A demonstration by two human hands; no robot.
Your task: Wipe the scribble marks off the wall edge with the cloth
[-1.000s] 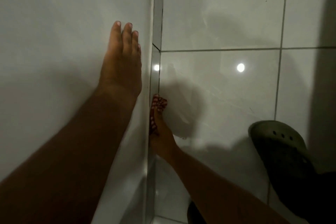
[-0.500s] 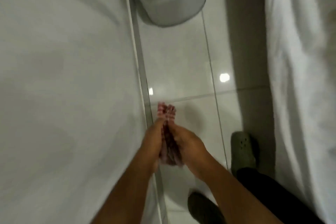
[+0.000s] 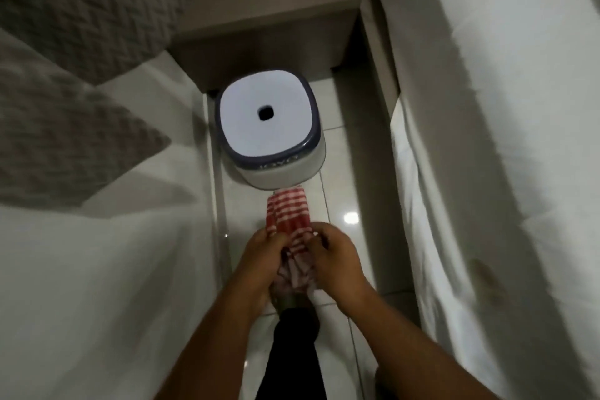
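A red-and-white checked cloth is bunched between both of my hands in the lower middle of the view, its free end sticking forward toward the stool. My left hand grips its left side and my right hand grips its right side. Both hands are off the white wall, which fills the left side; its lower edge strip runs along the floor just left of my hands. I cannot make out any scribble marks on it.
A white plastic stool with a dark rim and a centre hole stands on the tiled floor just ahead. A brown cabinet with a white cable sits behind it. White fabric hangs along the right. My dark trouser leg is below.
My left hand left the wall and joined the right hand on the cloth. My view swung up from the floor corner, bringing the stool and cabinet into sight.
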